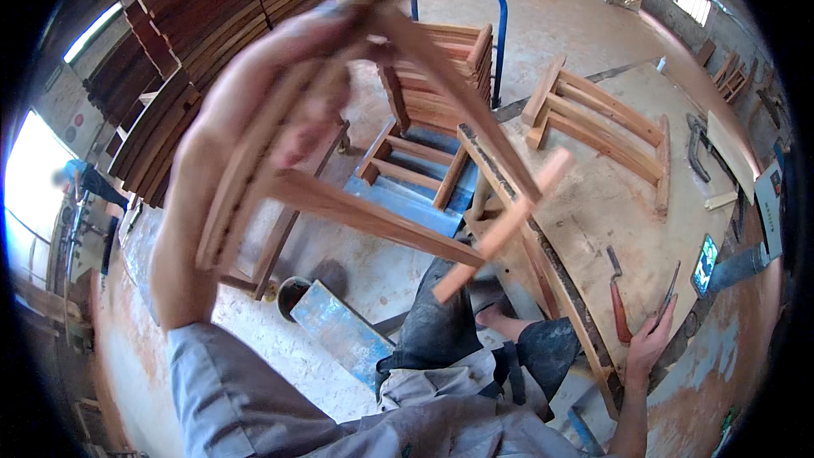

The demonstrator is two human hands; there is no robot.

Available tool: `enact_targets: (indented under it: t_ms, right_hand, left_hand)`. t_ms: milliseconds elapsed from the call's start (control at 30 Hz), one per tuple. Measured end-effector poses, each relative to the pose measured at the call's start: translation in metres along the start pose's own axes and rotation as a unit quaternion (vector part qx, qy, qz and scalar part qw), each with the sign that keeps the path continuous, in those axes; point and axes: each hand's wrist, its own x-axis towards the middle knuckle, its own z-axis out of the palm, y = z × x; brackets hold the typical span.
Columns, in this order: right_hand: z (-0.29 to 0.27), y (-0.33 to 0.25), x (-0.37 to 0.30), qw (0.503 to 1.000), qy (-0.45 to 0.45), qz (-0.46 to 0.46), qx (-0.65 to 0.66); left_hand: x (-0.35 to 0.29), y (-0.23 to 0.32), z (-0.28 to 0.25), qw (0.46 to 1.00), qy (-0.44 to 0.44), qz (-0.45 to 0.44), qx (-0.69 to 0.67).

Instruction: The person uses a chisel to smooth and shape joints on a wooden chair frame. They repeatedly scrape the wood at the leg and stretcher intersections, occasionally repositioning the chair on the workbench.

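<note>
A wooden frame (381, 222) was held up in the air before the person, clear of the floor
From where I stood, the left hand (309, 89) was gripping it by a bar, blurred, while the right hand (649, 349) had closed on a slim tool (669, 295) at the worktop (577, 212), just beside a red-handled tool (621, 314), with a lit phone (705, 265) near

Brown wood frame (381, 220) is tilted midair in the left hand (292, 64), kinda blurry; slim tool (669, 295) sits slanted in the right hand (649, 348).
</note>
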Motion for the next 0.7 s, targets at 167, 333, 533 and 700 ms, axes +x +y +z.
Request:
enact_targets:
  t_ms: [167, 333, 533, 700]
  right_hand:
    - [0.004, 0.034, -0.001, 0.998, -0.024, 0.040, 0.032]
    - [0.012, 0.061, -0.002, 0.996, -0.020, 0.072, 0.053]
    - [0.002, 0.065, -0.004, 0.994, 0.004, 0.106, 0.038]
    - [-0.002, 0.116, -0.007, 0.979, 0.068, -0.012, -0.191]
  left_hand:
    - [-0.039, -0.009, -0.048, 0.991, 0.118, 0.015, -0.066]
    - [-0.010, -0.104, -0.080, 0.972, 0.158, -0.158, 0.071]
    - [0.073, -0.317, -0.119, 0.941, 0.120, -0.127, 0.289]
    - [0.147, -0.475, -0.117, 0.850, 0.163, -0.159, 0.476]
